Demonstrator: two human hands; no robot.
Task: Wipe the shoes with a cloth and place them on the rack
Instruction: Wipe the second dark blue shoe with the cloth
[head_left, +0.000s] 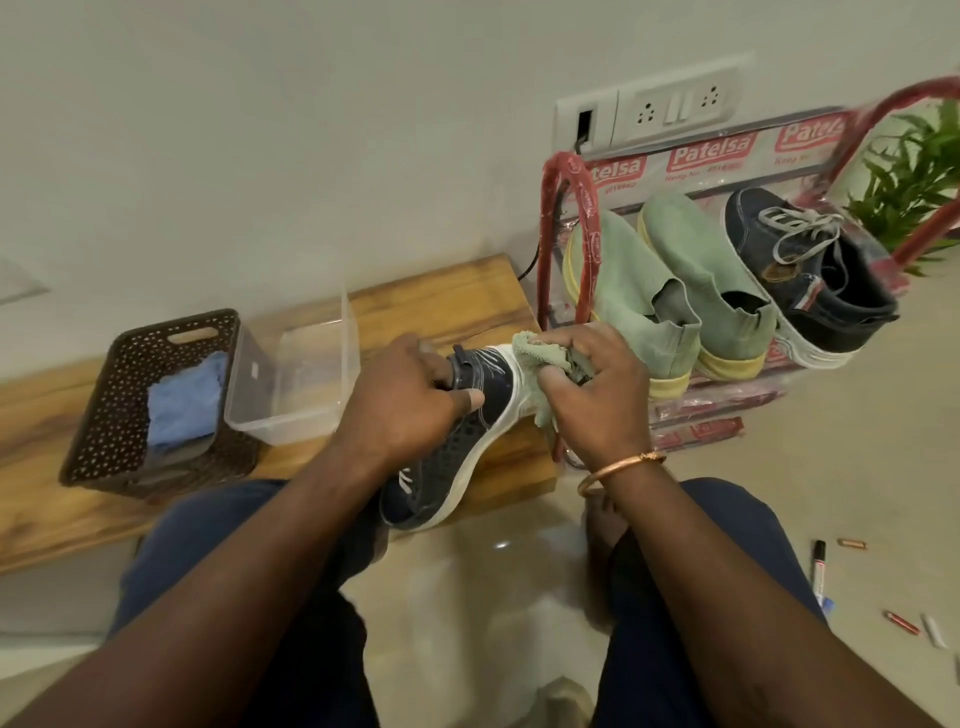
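My left hand (410, 400) grips a dark navy shoe (457, 457) with a white sole, held tilted above the wooden bench, toe toward me. A light green cloth (535, 364) is bunched in my right hand (597, 395) and pressed against the shoe's white heel end. The red-framed shoe rack (563, 218) stands at the right and carries two pale green slip-on shoes (639, 291) (711, 280) and one dark navy laced shoe (810, 280).
A low wooden bench (441, 296) runs along the wall. On it sit a dark perforated basket (130, 415) with a blue cloth (187, 405) and a transparent plastic tub (306, 374). A plant (914, 176) stands behind the rack. A marker (818, 571) and small items lie on the floor at right.
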